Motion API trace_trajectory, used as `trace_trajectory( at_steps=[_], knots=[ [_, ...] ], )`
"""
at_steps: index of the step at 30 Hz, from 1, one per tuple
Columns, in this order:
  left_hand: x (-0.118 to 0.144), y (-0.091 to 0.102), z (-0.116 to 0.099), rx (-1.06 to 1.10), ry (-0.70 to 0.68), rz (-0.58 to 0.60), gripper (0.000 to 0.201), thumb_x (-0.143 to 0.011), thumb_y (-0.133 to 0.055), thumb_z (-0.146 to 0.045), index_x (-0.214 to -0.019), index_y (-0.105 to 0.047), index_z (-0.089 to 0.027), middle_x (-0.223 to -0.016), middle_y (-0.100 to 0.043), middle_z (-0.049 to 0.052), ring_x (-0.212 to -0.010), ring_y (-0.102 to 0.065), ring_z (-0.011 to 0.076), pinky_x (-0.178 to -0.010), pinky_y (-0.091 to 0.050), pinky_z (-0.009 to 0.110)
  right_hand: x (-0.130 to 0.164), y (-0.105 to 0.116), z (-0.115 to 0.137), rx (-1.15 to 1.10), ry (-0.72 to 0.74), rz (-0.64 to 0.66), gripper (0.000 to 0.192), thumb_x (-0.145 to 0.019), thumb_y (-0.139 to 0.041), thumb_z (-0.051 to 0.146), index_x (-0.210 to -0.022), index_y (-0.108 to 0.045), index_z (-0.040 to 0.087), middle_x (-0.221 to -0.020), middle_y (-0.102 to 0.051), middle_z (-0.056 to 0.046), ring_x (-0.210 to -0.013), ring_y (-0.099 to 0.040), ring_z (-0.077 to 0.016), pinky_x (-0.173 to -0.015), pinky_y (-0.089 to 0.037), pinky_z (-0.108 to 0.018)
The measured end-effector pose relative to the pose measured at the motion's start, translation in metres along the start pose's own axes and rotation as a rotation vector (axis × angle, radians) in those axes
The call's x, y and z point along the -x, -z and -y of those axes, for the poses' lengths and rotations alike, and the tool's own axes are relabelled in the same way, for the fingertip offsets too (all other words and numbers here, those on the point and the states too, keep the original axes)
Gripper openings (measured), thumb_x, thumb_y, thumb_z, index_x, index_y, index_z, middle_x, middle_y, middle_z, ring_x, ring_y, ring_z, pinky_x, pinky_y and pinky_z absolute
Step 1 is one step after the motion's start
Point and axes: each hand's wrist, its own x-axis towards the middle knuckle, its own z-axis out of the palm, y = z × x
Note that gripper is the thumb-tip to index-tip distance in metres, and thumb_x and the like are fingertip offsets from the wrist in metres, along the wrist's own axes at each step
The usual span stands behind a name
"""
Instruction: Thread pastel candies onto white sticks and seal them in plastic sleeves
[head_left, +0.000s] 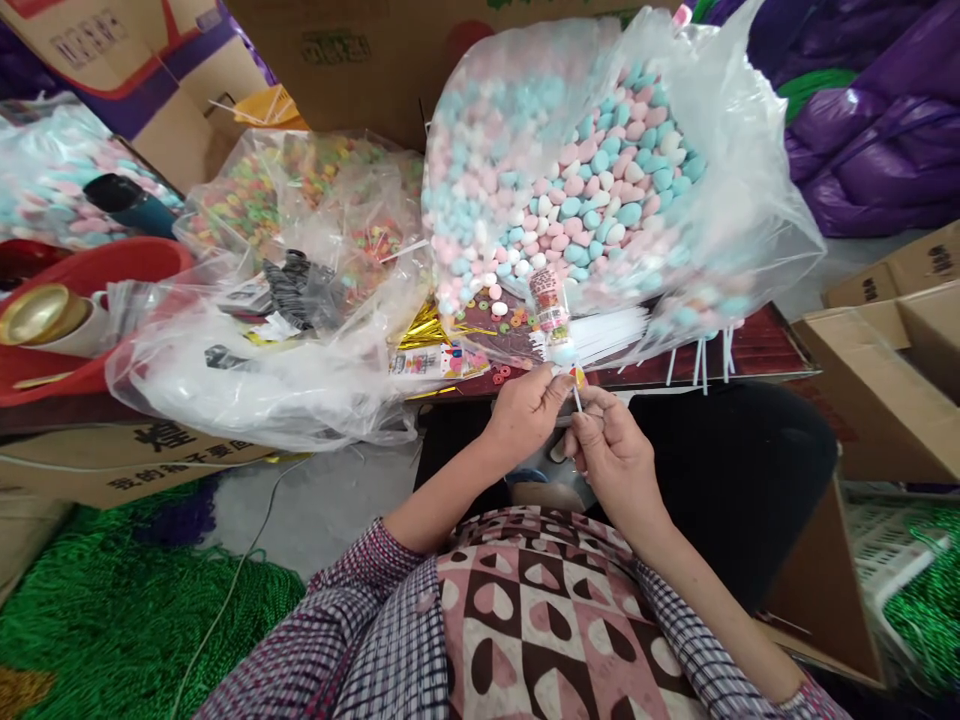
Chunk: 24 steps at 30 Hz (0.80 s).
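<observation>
Item in work: one filled candy tube (548, 305) on a white stick (577, 398), upright above the bench (757, 345). Your left hand (525, 410) and right hand (609, 452) pinch its base, apparently fastening; loose sticks (600, 335) remain.

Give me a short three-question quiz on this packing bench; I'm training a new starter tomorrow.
1. True or false: the left hand and right hand both grip one small candy packet on a stick.
2. Which colours fill the big clear bag behind the hands? A) pink, blue, white B) black, orange C) only green
3. What lies on the table edge under that bag, to the right of the hands?

Key
1. True; the fingers of both hands meet at its white stick.
2. A
3. A pile of white sticks.
</observation>
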Motion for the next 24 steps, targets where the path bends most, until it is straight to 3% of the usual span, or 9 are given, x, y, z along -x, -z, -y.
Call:
trace_trajectory(
  at_steps=[6,13,16,20,24],
  knots=[
    [0.003,-0.002,0.002,0.012,-0.002,0.045,0.031,-0.087,-0.056,-0.045,-0.068,-0.057,-0.021,-0.060,-0.052,-0.002,-0.058,-0.044,0.0135,-0.060,-0.030,0.025,-0.002,0.001,0.001,0.045,0.008,0.031,0.051,-0.092,-0.053,0.044,-0.138,-0.051,0.021,-0.062,-0.056,0.004,-0.048,-0.045,-0.0096,-0.048,-0.039,-0.023],
    [0.010,-0.010,0.013,0.091,0.090,0.144,0.035,-0.088,-0.054,-0.050,-0.070,-0.057,-0.021,-0.051,-0.051,-0.003,-0.052,-0.045,0.0116,-0.056,-0.033,0.024,-0.002,-0.004,-0.004,-0.018,0.006,-0.044,0.038,-0.091,-0.056,0.040,-0.123,-0.066,0.023,-0.058,-0.051,0.004,-0.046,-0.041,-0.0088,-0.047,-0.037,-0.024],
    [0.008,-0.001,0.012,0.289,0.178,0.167,0.034,-0.081,-0.065,-0.052,-0.076,-0.064,-0.019,-0.064,-0.061,-0.002,-0.062,-0.054,0.0114,-0.064,-0.041,0.023,-0.001,-0.003,-0.005,-0.014,0.004,-0.063,0.041,-0.091,-0.055,0.041,-0.126,-0.065,0.024,-0.060,-0.052,0.003,-0.047,-0.042,-0.0080,-0.046,-0.037,-0.023],
    [0.000,0.010,0.001,0.658,0.252,0.076,0.040,-0.075,-0.072,-0.055,-0.091,-0.070,-0.018,-0.086,-0.070,0.003,-0.087,-0.064,0.0152,-0.079,-0.047,0.025,0.000,-0.004,-0.005,-0.010,0.026,-0.041,0.042,-0.091,-0.055,0.040,-0.129,-0.064,0.024,-0.060,-0.053,0.004,-0.046,-0.042,-0.0073,-0.046,-0.039,-0.022],
    [-0.005,0.005,-0.010,0.894,0.346,0.211,0.050,-0.076,-0.071,-0.054,-0.107,-0.067,-0.015,-0.090,-0.072,0.008,-0.073,-0.066,0.0156,-0.060,-0.050,0.024,0.001,-0.006,-0.006,0.003,0.088,0.011,0.039,-0.091,-0.055,0.038,-0.125,-0.066,0.022,-0.058,-0.054,0.005,-0.046,-0.042,-0.0083,-0.046,-0.040,-0.023]
  ],
)
